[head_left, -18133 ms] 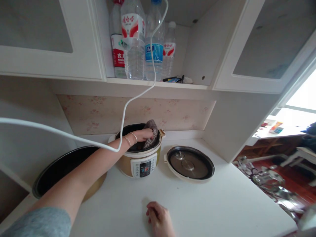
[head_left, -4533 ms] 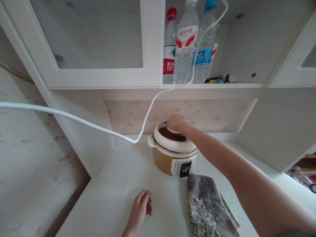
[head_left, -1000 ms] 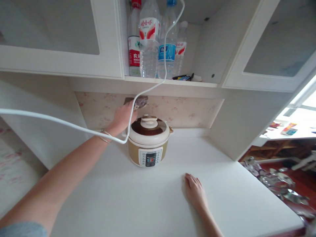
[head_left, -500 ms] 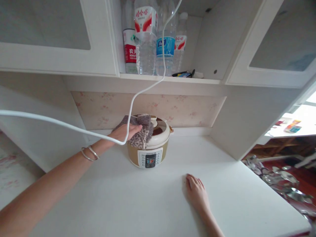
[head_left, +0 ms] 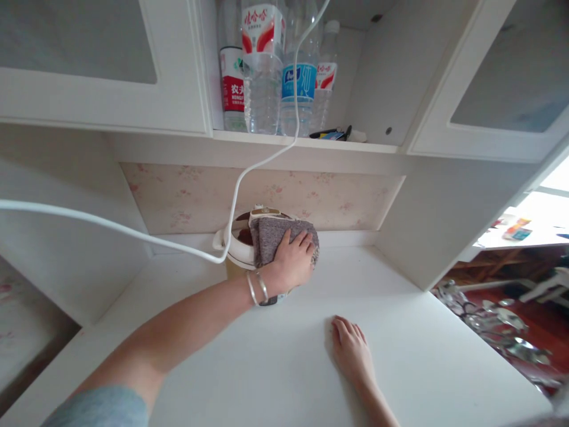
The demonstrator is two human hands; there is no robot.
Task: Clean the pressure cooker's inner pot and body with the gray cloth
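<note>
A cream and gold electric cooker (head_left: 240,255) stands at the back of the white counter. Over the right side of its lid lies a folded grey-brown cloth (head_left: 269,237), with my left hand (head_left: 296,261) gripping it from above, fingers spread over the fabric. My left wrist, wearing two silver bangles, covers most of the cooker's control panel. To the right and nearer to me, my right hand (head_left: 352,350) rests flat on the counter (head_left: 275,367), holding nothing.
A white cable (head_left: 233,213) hangs down in front of the cooker and runs off left. Several plastic bottles (head_left: 262,89) stand in the open cupboard above. Cabinet sides bound the counter's back. Beyond its right edge are shiny metal items (head_left: 502,332).
My left hand and the cloth have moved from the left side of the cooker's lid across to its right side. My right hand stays in place on the counter.
</note>
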